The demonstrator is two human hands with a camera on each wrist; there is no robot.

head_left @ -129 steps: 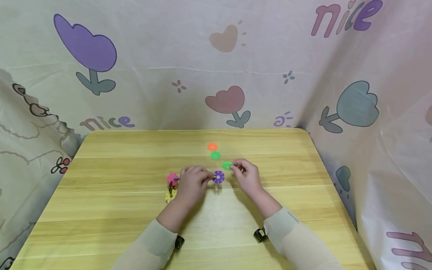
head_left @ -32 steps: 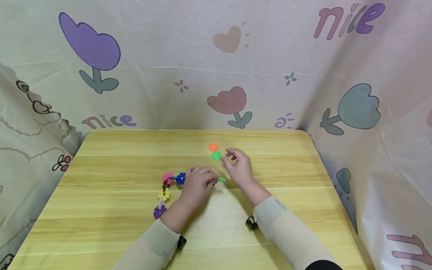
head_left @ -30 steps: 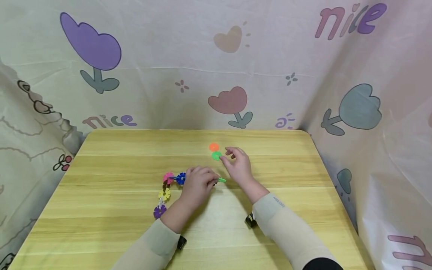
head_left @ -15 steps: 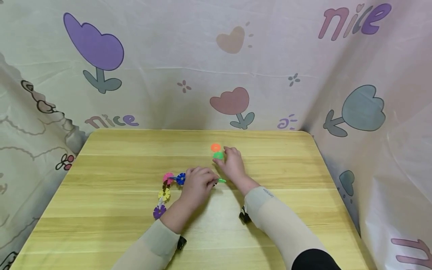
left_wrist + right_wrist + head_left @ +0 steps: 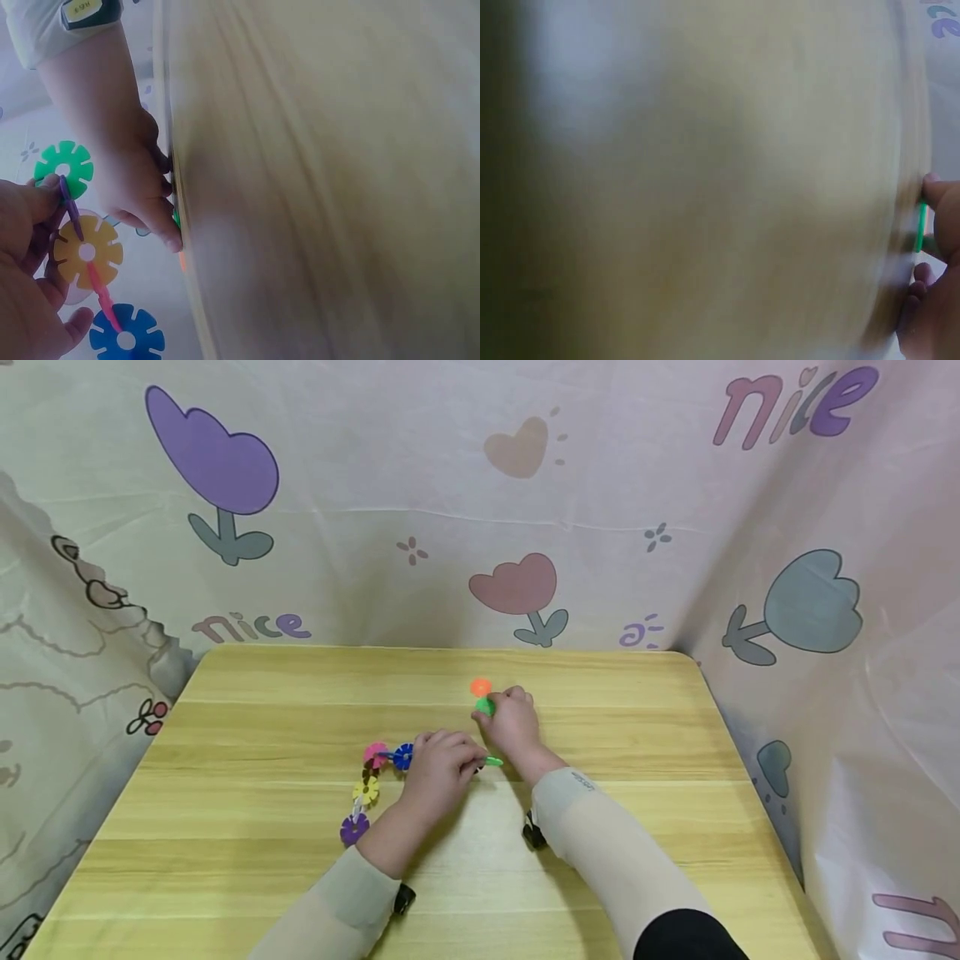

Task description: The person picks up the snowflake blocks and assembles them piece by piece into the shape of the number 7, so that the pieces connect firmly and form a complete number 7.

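My left hand pinches the right end of a chain of slotted snowflake discs, near a green disc. A purple disc, an orange-yellow disc, a pink disc and a blue disc follow in the left wrist view. In the head view the chain bends past a pink disc and a yellow disc to a purple disc. My right hand pinches a loose green disc by its edges at the table top, thumb and finger on opposite sides.
An orange disc lies just beyond the loose green one. The wooden table has its far edge against a patterned cloth, which also hangs at both sides. Dark wrist cameras sit at the sleeve cuffs.
A green disc that my right hand held earlier is now on the chain's right end. The right hand has moved left and closed its fingers on the other green disc. The left hand stays put.
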